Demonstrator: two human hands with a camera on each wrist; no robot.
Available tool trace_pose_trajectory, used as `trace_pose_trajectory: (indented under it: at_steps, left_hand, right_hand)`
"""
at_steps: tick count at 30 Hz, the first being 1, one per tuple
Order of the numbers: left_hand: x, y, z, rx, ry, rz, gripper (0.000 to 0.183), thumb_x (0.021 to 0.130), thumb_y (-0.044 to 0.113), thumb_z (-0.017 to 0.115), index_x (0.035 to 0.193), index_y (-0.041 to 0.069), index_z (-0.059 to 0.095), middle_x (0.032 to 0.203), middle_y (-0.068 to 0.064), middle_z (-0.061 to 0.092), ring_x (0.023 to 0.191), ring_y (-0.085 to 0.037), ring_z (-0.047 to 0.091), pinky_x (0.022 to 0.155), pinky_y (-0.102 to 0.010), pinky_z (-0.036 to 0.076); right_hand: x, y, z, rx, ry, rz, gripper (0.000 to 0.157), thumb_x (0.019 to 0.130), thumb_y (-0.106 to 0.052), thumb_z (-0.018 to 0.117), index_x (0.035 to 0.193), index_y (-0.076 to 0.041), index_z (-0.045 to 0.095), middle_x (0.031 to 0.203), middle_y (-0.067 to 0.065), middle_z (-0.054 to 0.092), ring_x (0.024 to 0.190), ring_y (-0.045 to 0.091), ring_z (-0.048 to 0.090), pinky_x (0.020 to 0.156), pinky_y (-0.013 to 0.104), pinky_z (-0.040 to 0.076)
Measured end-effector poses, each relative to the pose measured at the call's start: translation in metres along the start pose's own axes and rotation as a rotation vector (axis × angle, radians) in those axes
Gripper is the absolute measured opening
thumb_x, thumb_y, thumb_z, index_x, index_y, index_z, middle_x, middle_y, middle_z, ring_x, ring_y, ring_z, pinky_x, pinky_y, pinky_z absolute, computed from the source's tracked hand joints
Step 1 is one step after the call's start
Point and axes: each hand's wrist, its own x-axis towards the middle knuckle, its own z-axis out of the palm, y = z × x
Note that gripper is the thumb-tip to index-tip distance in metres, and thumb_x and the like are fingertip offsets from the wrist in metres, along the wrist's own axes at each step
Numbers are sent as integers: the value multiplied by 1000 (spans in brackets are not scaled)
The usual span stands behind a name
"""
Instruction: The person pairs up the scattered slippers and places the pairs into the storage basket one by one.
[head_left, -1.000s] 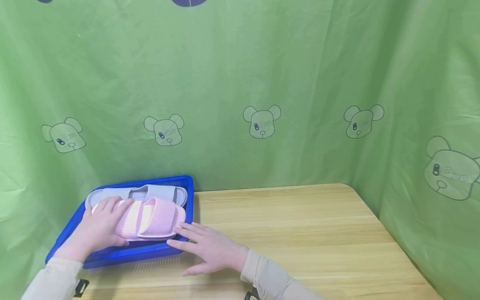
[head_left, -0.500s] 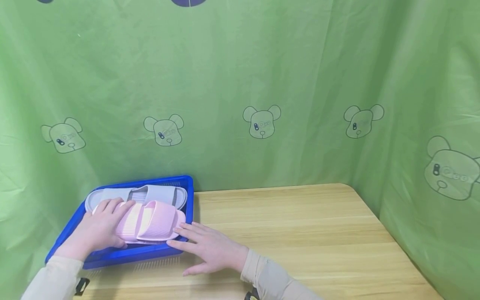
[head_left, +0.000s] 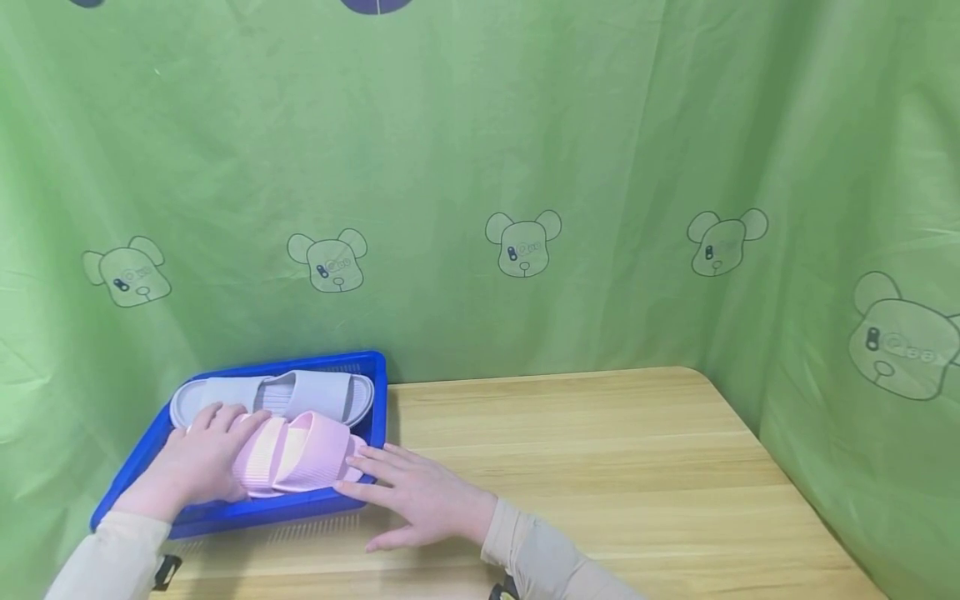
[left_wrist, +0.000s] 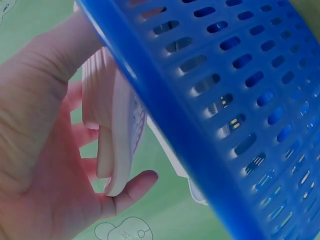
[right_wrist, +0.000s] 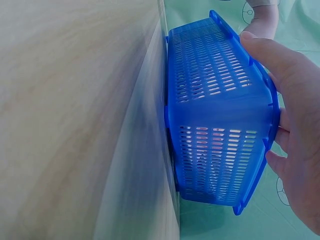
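Pink ribbed slippers point(head_left: 318, 454), with two straps showing, lie in the front part of a blue plastic basket point(head_left: 285, 505). My left hand point(head_left: 198, 467) grips their left end, its fingers over the top and the thumb on the near side. In the left wrist view, the little finger curls under a pink slipper's end point(left_wrist: 120, 150); the thumb tip is hidden behind the basket rim. My right hand point(head_left: 420, 496), fingers spread and fairly straight, rests at the basket's front right corner, fingertips by the slippers' right end. Grey slippers point(head_left: 322, 392) lie behind the pink ones.
The basket stands at the left of a wooden table point(head_left: 600, 467), whose surface extends to the right. A green curtain point(head_left: 435, 167) printed with bear heads hangs behind the table and along its sides.
My left hand has lowered the pink slippers deeper into the basket and toward its front, uncovering more of the grey pair. The right hand has stayed in place.
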Motion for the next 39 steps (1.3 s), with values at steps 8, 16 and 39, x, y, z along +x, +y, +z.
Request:
trace_pose_trajectory:
  at_steps: [8,16,39]
  left_hand:
    - [1,-1,2,-20,13,39,103,44,44,92,135,14,53,126,-19,55,122,-51,41,80,-76,44]
    - [-1,0,-1,-92,35,59,93,56,56,84,133,13,56,131,-25,55,124,-54,41,93,-75,39]
    - [-13,-2,25,-137,161,18,68,80,56,69,130,10,60,132,-27,54,125,-53,41,102,-70,35]
  right_hand:
    - [-1,0,1,-15,16,-5,83,90,-69,46,156,-26,20,161,7,27,151,26,20,123,42,22]
    - [0,0,1,-6,14,-1,83,90,-69,46,156,-26,20,161,7,28,150,27,22,123,42,22]
    - [-1,0,3,12,15,4,83,89,-69,47,156,-26,21,160,8,29,151,26,19,122,43,24]
